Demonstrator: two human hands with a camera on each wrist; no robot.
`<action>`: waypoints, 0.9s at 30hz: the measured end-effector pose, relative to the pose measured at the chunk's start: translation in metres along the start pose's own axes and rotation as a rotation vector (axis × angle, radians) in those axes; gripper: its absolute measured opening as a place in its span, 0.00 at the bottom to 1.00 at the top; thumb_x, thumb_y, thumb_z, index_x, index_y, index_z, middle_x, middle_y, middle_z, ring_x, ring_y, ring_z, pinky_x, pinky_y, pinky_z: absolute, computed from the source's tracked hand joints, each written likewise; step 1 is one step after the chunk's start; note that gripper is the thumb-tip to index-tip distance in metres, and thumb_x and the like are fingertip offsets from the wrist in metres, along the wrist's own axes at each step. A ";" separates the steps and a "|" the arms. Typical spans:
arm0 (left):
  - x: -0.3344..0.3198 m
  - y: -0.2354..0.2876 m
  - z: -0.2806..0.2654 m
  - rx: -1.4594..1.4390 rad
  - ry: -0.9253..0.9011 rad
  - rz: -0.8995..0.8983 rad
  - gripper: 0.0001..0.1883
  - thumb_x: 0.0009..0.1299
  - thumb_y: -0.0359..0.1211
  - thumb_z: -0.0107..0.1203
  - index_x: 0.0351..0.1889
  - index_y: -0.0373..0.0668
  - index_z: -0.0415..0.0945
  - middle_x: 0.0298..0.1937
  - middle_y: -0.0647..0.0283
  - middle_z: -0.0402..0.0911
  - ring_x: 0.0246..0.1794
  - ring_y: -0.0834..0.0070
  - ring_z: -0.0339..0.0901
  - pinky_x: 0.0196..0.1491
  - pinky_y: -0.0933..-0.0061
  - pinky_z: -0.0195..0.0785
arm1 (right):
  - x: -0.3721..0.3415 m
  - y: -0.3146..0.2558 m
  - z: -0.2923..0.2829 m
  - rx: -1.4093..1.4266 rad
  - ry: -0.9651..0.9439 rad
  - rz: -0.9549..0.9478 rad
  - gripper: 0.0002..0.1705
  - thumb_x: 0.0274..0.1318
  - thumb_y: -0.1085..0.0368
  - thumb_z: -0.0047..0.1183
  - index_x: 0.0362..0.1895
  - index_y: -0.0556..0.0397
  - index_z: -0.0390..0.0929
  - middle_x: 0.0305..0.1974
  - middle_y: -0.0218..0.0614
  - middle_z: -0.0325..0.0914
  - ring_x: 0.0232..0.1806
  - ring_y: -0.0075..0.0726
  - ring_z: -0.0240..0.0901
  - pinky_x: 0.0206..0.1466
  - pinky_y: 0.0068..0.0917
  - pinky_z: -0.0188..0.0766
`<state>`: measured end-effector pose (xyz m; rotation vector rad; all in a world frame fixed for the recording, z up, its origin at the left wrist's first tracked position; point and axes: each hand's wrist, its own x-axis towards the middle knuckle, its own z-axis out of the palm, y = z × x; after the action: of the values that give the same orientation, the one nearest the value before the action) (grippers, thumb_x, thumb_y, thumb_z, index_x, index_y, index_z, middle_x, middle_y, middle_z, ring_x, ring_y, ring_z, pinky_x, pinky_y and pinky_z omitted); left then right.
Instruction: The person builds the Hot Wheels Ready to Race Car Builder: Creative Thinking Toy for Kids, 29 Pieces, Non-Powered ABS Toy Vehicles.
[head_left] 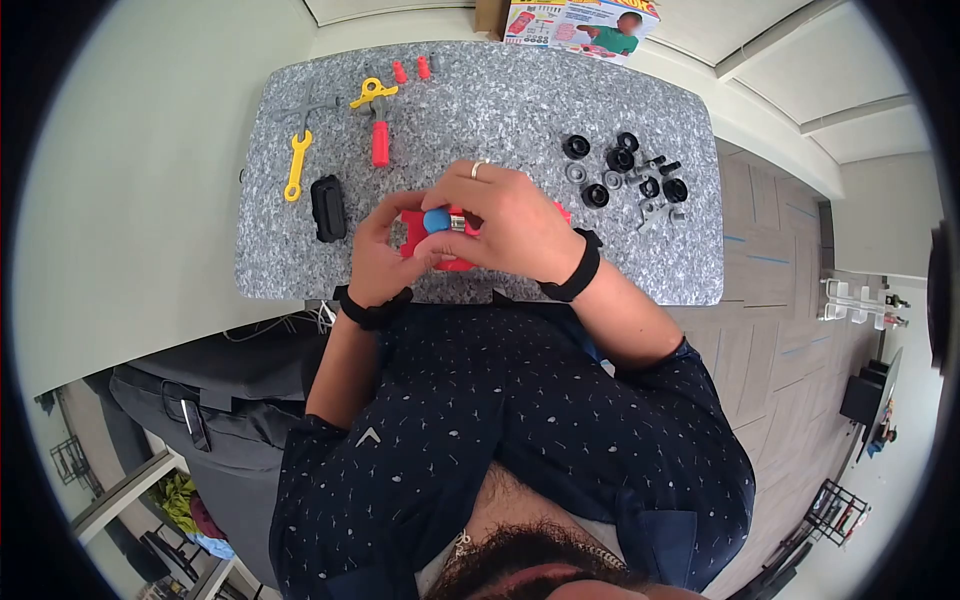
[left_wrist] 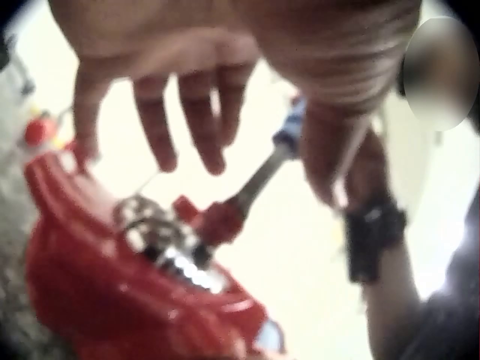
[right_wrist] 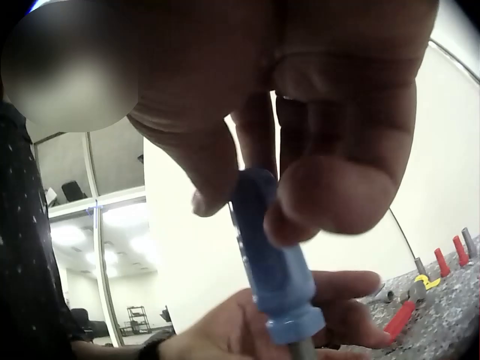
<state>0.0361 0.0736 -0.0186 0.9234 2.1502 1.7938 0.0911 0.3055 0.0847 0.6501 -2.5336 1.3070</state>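
Observation:
A red toy vehicle body [head_left: 455, 264] lies at the table's near edge, partly covered by both hands. My right hand [head_left: 505, 215] pinches the blue screwdriver handle [right_wrist: 277, 255] between thumb and fingers. In the left wrist view, the grey shaft [left_wrist: 262, 178] slants down to a red piece [left_wrist: 220, 222] beside a silver engine-like part [left_wrist: 191, 268] on the body. My left hand [head_left: 383, 255] is at the body's left side, fingers fairly straight, one seeming to touch its edge [left_wrist: 49, 176]. Where the screwdriver's tip meets the red piece is unclear.
Black wheels [head_left: 596, 195] and small grey parts lie at the right. A black part [head_left: 328, 208], yellow wrench [head_left: 297, 165] and red-handled hammer [head_left: 380, 143] are at the left. Two red pieces [head_left: 400, 71] stand at the back. Behind the table is a printed box [head_left: 580, 30].

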 end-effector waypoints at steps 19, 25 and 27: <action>-0.007 -0.008 0.001 -0.294 0.003 0.014 0.35 0.78 0.27 0.68 0.82 0.34 0.70 0.73 0.54 0.82 0.74 0.66 0.81 0.78 0.60 0.70 | 0.004 0.014 0.012 0.122 0.119 -0.137 0.18 0.60 0.64 0.80 0.51 0.53 0.90 0.50 0.39 0.88 0.44 0.47 0.90 0.46 0.37 0.86; -0.002 -0.005 0.001 -0.233 -0.052 0.095 0.36 0.80 0.28 0.66 0.86 0.34 0.67 0.77 0.53 0.80 0.77 0.66 0.78 0.81 0.60 0.68 | 0.002 0.004 0.012 0.085 0.121 0.000 0.20 0.59 0.61 0.80 0.51 0.54 0.89 0.46 0.40 0.85 0.36 0.43 0.86 0.42 0.37 0.85; -0.002 -0.008 0.000 -0.293 -0.032 0.043 0.38 0.80 0.30 0.67 0.86 0.33 0.66 0.77 0.53 0.80 0.77 0.66 0.78 0.81 0.60 0.68 | 0.003 0.011 0.019 0.092 0.170 -0.073 0.20 0.58 0.61 0.81 0.51 0.53 0.90 0.47 0.39 0.86 0.37 0.42 0.87 0.42 0.36 0.85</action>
<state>0.0353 0.0714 -0.0265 0.9236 1.7949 2.0287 0.0835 0.2951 0.0673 0.6152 -2.3063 1.3966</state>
